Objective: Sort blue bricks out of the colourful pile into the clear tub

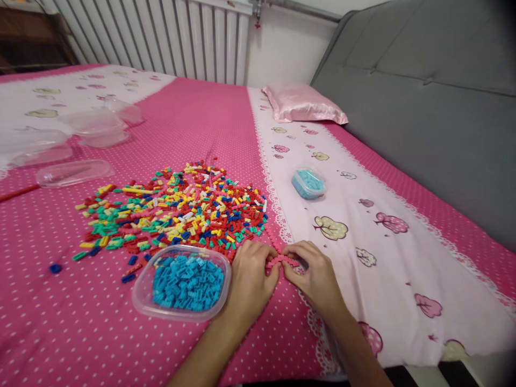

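Between my two hands is a small chain of pink plastic building pieces [281, 260], with a thin strand of them running up and away. My left hand [253, 263] pinches its left side between thumb and fingers. On the other side my right hand [312, 269] grips it the same way; the fingers partly hide the pieces. Close to my left wrist stands a clear plastic tub [139, 301] full of blue pieces [187, 282]. Just beyond my hands spreads a large heap of mixed-colour pieces [193, 207] in red, yellow, green, white and dark blue.
A second clear tub [308, 184] with light blue pieces sits ahead to the right. Several clear containers [97, 124] and a clear lid [74, 173] lie at left on the dotted pink bedspread [213, 113]. A pink pillow [304, 104] rests near the grey headboard [423, 70].
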A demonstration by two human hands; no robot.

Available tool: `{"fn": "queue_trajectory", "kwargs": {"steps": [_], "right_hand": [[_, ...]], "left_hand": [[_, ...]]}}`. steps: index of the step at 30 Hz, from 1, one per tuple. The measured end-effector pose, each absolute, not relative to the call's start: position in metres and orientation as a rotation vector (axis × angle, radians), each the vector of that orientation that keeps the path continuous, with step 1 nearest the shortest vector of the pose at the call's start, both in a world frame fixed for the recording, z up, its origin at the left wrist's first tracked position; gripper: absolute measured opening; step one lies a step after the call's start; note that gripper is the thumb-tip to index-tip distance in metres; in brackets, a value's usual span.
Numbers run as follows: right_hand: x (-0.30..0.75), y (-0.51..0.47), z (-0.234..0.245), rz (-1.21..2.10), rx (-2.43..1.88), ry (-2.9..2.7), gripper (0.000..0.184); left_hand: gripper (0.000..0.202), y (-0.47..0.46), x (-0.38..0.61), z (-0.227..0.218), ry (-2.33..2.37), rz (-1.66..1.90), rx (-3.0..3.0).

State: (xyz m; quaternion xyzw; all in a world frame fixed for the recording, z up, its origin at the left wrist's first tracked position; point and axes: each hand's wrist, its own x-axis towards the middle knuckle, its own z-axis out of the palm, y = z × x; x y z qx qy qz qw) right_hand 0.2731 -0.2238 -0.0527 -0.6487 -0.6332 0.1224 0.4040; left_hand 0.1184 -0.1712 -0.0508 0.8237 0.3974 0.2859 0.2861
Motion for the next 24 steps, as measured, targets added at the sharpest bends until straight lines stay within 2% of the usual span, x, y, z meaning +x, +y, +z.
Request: {"fn": "queue_trajectory", "kwargs": {"steps": [12, 24], "right_hand": [[0.2723, -0.2228, -0.0527, 0.367, -1.692, -1.615, 0.015], [0.2701, -0.2244, -0.0543, 0.321, -1.680, -1.628, 0.015]], "left_hand": [[0.013, -0.1749, 0.1196, -0.0521, 1.127, 0.679, 2.321], [0.013, -0.1754, 0.1189, -0.0529, 1.080, 0.684, 2.373]]}}
